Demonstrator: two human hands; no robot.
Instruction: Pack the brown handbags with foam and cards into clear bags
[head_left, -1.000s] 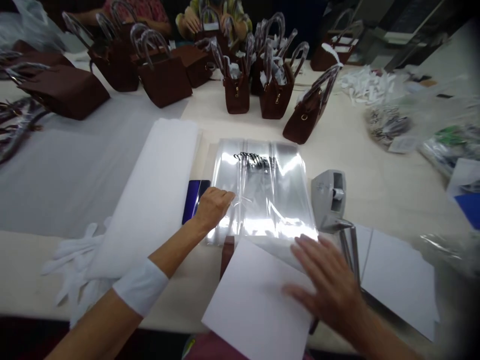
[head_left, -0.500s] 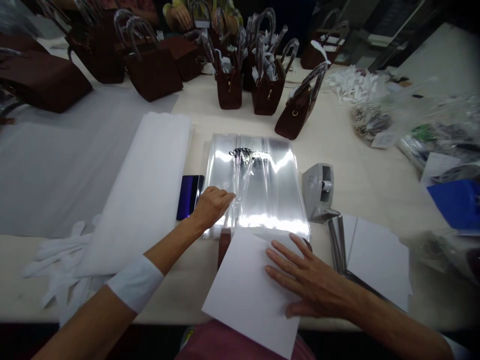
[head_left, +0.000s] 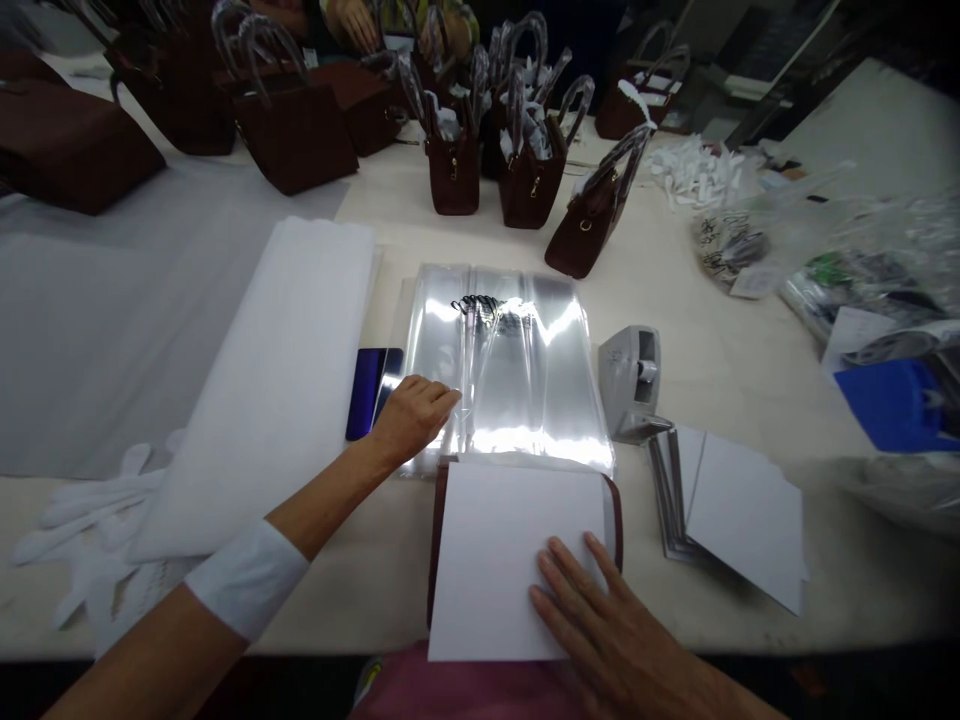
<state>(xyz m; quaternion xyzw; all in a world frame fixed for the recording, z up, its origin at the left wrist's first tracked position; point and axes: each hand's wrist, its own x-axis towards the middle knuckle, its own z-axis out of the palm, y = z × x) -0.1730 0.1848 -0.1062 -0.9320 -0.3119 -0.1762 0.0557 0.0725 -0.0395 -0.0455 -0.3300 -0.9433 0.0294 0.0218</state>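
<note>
A white card [head_left: 499,560] lies squared over a flat brown item [head_left: 442,540] at the table's front edge; only narrow brown edges show at its sides. My right hand [head_left: 592,610] rests flat on the card's lower right part, fingers a little apart. Beyond it is a stack of clear plastic sleeves [head_left: 517,370], shiny with reflections, with a small cluster of black loops [head_left: 480,305] on top. Over the stack's lower left, my left hand [head_left: 420,410] is closed with fingertips pressed together; what it pinches, if anything, is too small to tell.
A dark blue phone [head_left: 365,392] and folded white sheets [head_left: 255,400] lie at left, white strips [head_left: 105,530] below. To the right are a grey tape dispenser [head_left: 630,380], metal pieces [head_left: 671,490] and white cards [head_left: 750,520]. Brown handbags [head_left: 454,180] stand behind; a co-worker's hands [head_left: 356,22] are beyond.
My right hand has slid and turned the white card, so it now lies straight over the brown item. My left hand has stayed over the sleeves.
</note>
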